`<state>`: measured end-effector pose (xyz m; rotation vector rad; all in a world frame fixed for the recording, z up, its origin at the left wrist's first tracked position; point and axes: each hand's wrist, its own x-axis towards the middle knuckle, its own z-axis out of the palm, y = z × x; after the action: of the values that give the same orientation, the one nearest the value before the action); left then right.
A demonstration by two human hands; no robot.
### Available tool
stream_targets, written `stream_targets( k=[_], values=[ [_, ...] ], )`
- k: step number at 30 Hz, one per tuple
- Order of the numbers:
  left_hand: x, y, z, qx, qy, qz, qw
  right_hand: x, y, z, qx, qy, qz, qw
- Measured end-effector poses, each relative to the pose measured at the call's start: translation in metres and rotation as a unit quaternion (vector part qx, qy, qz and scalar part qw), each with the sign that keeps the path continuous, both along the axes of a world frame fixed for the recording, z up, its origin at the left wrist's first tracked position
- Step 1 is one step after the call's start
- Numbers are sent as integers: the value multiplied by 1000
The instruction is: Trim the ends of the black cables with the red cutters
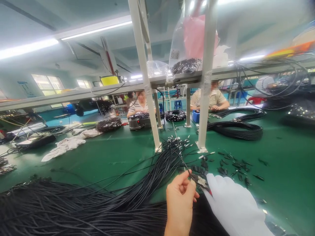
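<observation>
My bare left hand (180, 196) pinches a thin black cable (183, 161) between thumb and fingertips. In a white glove, my right hand (231, 200) is wrapped round a pair of pliers (200, 181); a bit of red handle shows beside the glove. The jaws meet the cable right at my left fingertips, and whether they are closed on it I cannot make out. A bundle of black cables (157, 173) with shiny metal ends runs along the left of my hands. Small black pieces (236, 165) lie scattered beyond the glove.
Uprights (205, 98) of a shelf frame stand on the green table (283, 157). Coiled cables (233, 130) lie at the back right, a white cloth (66, 144) at the left. A grey device (139, 122) sits near the far edge. Two people (216, 98) sit across the table.
</observation>
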<state>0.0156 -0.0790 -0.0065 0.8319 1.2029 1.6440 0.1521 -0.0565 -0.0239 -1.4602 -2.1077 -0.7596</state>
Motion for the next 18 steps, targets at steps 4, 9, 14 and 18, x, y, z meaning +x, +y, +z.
stream_targets(
  k=[4,9,14,18],
  values=[
    [4,-1,-5,1,13,13,1000,-2,-2,-1,-2,10,-3,1000],
    [9,-4,-8,-6,24,23,999,-4,-3,-3,-1,6,-25,1000],
    [9,-3,-9,-5,21,32,999,-2,-2,1,6,-29,-14,999],
    [8,-4,-10,-2,40,37,999,-2,-2,2,-2,-40,-24,999]
  ],
)
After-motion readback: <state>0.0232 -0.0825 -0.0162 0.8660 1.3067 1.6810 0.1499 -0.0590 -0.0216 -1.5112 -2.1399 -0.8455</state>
